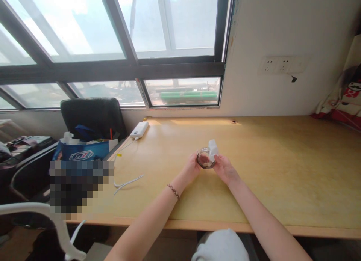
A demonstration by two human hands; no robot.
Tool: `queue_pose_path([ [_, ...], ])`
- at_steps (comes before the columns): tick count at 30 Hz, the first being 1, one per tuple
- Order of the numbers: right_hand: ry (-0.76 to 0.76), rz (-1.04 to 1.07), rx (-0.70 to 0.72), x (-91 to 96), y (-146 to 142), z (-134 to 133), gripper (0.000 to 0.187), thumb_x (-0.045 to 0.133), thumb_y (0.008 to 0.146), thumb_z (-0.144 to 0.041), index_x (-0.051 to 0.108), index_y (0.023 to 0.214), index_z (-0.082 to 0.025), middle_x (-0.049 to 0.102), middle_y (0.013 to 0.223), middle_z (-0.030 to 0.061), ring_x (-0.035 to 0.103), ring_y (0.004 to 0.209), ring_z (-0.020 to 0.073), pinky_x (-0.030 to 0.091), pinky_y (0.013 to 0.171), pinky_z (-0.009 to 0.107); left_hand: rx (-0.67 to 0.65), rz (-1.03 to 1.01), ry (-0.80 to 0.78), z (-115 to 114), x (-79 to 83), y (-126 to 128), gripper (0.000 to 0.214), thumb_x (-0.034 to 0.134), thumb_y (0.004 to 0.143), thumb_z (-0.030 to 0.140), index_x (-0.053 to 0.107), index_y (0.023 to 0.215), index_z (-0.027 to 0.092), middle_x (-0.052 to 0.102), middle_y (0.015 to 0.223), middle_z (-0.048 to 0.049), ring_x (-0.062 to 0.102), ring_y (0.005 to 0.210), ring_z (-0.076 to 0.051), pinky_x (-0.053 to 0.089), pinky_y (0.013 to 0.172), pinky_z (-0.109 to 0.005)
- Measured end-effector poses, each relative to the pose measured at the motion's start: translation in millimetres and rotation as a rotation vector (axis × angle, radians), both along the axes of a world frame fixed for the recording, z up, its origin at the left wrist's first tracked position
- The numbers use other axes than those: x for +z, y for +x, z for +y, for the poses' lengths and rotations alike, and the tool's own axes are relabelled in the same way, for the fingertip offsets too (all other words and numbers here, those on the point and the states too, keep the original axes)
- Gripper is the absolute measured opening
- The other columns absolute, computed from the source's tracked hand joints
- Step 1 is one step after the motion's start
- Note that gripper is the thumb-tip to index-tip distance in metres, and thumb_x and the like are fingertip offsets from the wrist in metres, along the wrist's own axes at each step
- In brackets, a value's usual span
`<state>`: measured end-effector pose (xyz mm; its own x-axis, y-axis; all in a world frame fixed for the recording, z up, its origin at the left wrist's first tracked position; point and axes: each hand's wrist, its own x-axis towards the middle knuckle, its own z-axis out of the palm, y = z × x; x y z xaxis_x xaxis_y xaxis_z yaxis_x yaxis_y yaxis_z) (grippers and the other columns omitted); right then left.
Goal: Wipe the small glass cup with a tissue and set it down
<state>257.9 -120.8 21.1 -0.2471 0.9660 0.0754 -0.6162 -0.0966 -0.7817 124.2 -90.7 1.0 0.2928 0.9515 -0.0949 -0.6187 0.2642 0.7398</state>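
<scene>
Just above the table, or resting on it, I cannot tell which, a round brownish see-through glass dish (pixel 202 161) is between my hands. My left hand (pixel 192 166) has its fingers wrapped round the dish's left side. A crumpled white tissue (pixel 213 150) is pinched in my right hand (pixel 225 169), pressed against the right rim of the dish. The fingertips of both hands are partly hidden behind the glass. A braided bracelet (pixel 173 191) circles my left wrist.
A wooden table (pixel 282 171) spreads below my hands. A white power bank (pixel 139 130) with a white cable (pixel 128 184) lies on its left side. Beyond the left edge stand a black chair (pixel 93 114) and a blue bag (pixel 84 150). A red-and-white bag (pixel 335 103) is far right.
</scene>
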Motion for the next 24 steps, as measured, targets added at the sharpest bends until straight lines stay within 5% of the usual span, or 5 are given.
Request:
queue_pose_path([
  [5,0.106,-0.122,-0.151,4.4,-6,-4,0.029,0.069,0.061,-0.024,0.064,0.089,-0.017,0.066,0.088,0.0055,0.058,0.082,0.0193,0.041,0.080,0.033,0.094,0.083,-0.038,0,-3.5,5,0.030,0.056,0.072,0.039,0.059,0.086,0.013,0.064,0.082,-0.0087,0.059,0.068,-0.017,0.048,0.063,-0.030],
  [11,0.205,-0.377,-0.345,6.4,-8,-9,0.022,0.065,0.065,-0.026,0.065,0.086,-0.019,0.065,0.082,0.0029,0.057,0.077,0.0178,0.043,0.073,0.030,-0.171,0.042,-0.105,-10,12.1,2,0.050,0.040,0.075,0.057,0.055,0.100,0.017,0.060,0.099,-0.0109,0.060,0.077,-0.022,0.050,0.063,-0.036],
  [16,0.322,-0.507,-0.380,10.9,-8,-13,0.015,0.056,0.074,-0.030,0.066,0.076,-0.019,0.063,0.079,0.0011,0.055,0.078,0.0163,0.041,0.072,0.028,-0.228,-0.114,-0.064,-15,16.5,2,0.033,0.046,0.080,0.039,0.054,0.101,0.016,0.056,0.109,-0.0093,0.057,0.090,-0.019,0.049,0.070,-0.030],
  [24,0.131,-0.301,-0.669,-2.2,4,5,0.027,0.060,0.069,-0.027,0.063,0.095,-0.022,0.065,0.088,0.0004,0.057,0.081,0.0167,0.041,0.077,0.031,-0.108,-0.191,-0.042,-5,12.1,-8,0.040,0.050,0.074,0.044,0.050,0.108,0.021,0.058,0.102,-0.0081,0.060,0.076,-0.019,0.046,0.067,-0.030],
])
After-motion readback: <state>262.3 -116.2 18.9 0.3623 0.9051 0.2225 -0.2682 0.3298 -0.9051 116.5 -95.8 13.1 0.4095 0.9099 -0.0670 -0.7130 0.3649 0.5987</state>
